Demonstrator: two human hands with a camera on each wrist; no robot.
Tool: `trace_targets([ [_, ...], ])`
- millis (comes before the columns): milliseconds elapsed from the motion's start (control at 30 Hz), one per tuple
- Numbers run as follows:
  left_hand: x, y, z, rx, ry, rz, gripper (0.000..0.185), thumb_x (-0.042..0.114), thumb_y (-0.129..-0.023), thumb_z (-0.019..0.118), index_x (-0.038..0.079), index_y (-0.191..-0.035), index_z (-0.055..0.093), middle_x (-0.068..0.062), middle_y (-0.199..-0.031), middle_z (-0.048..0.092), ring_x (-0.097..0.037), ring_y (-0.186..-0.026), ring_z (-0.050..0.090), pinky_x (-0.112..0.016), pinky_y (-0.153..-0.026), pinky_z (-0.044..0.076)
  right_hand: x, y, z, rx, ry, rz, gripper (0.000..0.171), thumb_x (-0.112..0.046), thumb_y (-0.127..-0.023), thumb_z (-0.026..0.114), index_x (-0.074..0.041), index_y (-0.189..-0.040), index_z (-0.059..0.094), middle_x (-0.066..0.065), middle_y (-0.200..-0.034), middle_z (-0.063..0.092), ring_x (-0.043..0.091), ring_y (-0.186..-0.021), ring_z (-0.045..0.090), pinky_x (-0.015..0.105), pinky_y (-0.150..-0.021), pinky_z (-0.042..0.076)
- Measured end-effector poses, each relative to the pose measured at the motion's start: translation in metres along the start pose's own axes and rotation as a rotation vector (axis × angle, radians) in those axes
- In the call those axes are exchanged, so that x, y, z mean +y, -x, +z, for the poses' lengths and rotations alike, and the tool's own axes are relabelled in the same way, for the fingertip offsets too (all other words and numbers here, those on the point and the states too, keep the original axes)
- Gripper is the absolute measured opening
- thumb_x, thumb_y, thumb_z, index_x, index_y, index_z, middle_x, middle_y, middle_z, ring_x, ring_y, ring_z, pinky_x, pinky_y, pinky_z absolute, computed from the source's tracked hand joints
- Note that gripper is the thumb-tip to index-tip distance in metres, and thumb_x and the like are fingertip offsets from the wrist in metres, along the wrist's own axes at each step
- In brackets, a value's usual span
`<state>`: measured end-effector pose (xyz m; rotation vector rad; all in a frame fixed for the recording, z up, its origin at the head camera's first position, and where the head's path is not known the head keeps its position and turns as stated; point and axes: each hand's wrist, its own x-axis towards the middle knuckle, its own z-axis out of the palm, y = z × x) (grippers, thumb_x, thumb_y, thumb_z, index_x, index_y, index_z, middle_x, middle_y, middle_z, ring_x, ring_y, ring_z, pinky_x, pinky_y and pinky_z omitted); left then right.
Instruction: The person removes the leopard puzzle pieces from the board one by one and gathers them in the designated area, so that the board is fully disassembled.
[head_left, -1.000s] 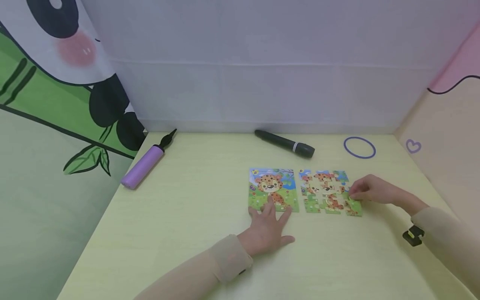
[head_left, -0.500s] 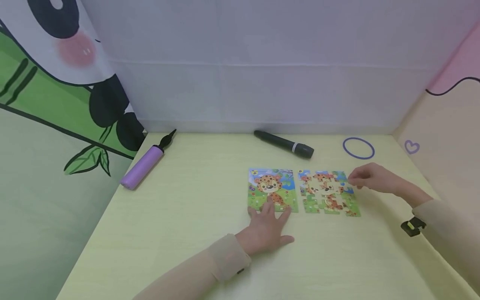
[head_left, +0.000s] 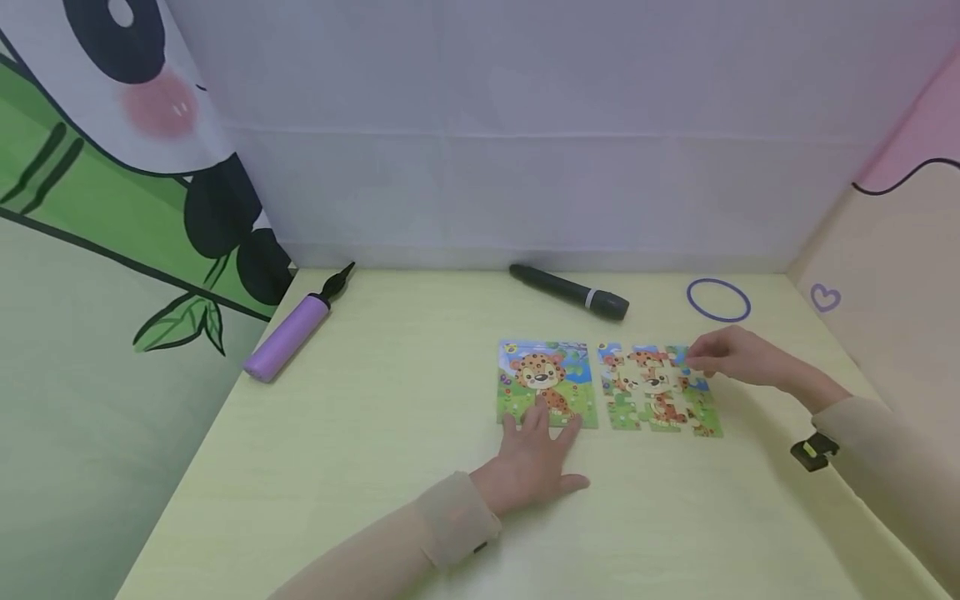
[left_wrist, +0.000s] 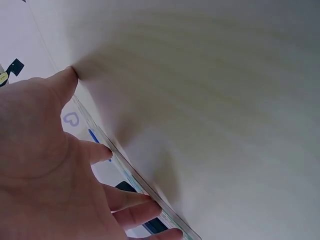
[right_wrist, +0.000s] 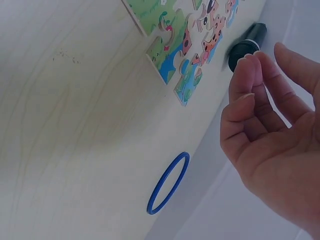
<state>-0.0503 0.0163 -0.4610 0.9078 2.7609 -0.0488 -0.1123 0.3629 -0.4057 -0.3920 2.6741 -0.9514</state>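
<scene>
My left hand (head_left: pixel 528 467) lies with fingers spread, its fingertips resting on the lower edge of a leopard picture board (head_left: pixel 581 371). In the left wrist view, those fingertips (left_wrist: pixel 155 205) meet the board's thin edge. To the board's right lies a leopard jigsaw puzzle (head_left: pixel 652 383), its pieces laid out in columns with narrow gaps. My right hand (head_left: pixel 738 354) hovers at the puzzle's top right corner, overlapping that corner piece in the head view. Seen from the right wrist, its fingers are loosely curled, the thumb stands apart, and the blue-green corner piece (right_wrist: pixel 187 85) lies below.
Behind the puzzle, a black microphone (head_left: pixel 570 292) lies on the table (head_left: pixel 360 450). A blue ring (head_left: pixel 718 300) sits at the back right. Far left lies a purple hand pump (head_left: pixel 288 337) with a black nozzle. A pale cloth wall (head_left: pixel 480 192) borders the table's back.
My right hand has left the puzzle's right column, moved toward the back, then slid slightly left over the top right corner. My left hand stays on the picture board.
</scene>
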Motion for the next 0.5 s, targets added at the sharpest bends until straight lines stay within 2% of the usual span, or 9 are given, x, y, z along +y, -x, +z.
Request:
trace_targets([
  [167,-0.002,0.000,0.006,0.041,-0.055,0.013,0.085,0.075,-0.085,0.039,0.029,-0.154,0.018,-0.019,-0.156,0.012,-0.035,-0.137,0.021,-0.059,-0.103,0.024,0.004,0.000,0.001,0.002,-0.002,0.002,0.025,-0.020,-0.097,0.059,0.001,-0.109,0.066,0.011,-0.096,0.067,0.023,-0.083,0.061,0.043,-0.072,0.048],
  [300,-0.008,0.003,0.002,0.101,-0.062,0.017,0.087,0.075,-0.084,0.040,0.027,-0.154,0.019,-0.017,-0.157,0.010,-0.036,-0.135,0.027,-0.058,-0.103,0.025,0.010,0.001,0.000,0.020,0.012,0.000,0.028,-0.022,-0.096,0.059,0.001,-0.110,0.066,0.009,-0.097,0.067,0.024,-0.084,0.061,0.042,-0.071,0.049],
  [400,-0.023,0.004,-0.009,0.136,-0.028,0.001,0.087,0.073,-0.086,0.040,0.024,-0.154,0.018,-0.016,-0.157,0.009,-0.039,-0.135,0.026,-0.058,-0.103,0.025,0.016,0.002,0.000,0.070,0.063,-0.001,0.032,-0.026,-0.097,0.058,0.001,-0.112,0.065,0.009,-0.097,0.067,0.026,-0.085,0.061,0.040,-0.068,0.049],
  [500,-0.050,0.001,-0.020,0.185,0.040,-0.006,0.088,0.070,-0.088,0.042,0.017,-0.154,0.017,-0.019,-0.157,0.007,-0.040,-0.137,0.021,-0.057,-0.105,0.023,0.024,0.005,0.003,0.154,0.142,0.009,0.038,-0.031,-0.099,0.054,0.002,-0.116,0.064,0.016,-0.104,0.066,0.035,-0.094,0.061,0.047,-0.074,0.049],
])
